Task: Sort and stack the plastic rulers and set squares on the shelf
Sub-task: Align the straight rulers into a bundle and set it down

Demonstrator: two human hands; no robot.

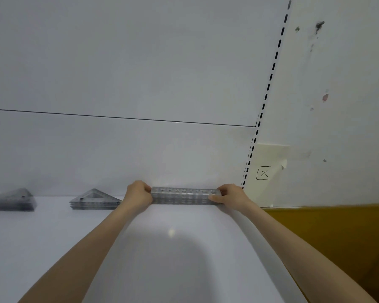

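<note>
Your left hand [139,194] and right hand [229,194] clamp the ends of the stack of rulers [183,195] at the shelf [53,237] back: light, stiff, slippery plastic, best squeezed endwise.

it looks like a shop or stockroom: a white display shelf [184,248] with flat white back panels [118,62] and a slotted metal upright [269,84], stacks of set squares [94,200] laid out along it, beside a scuffed white wall [348,62] with a taped paper note [269,171].
</note>
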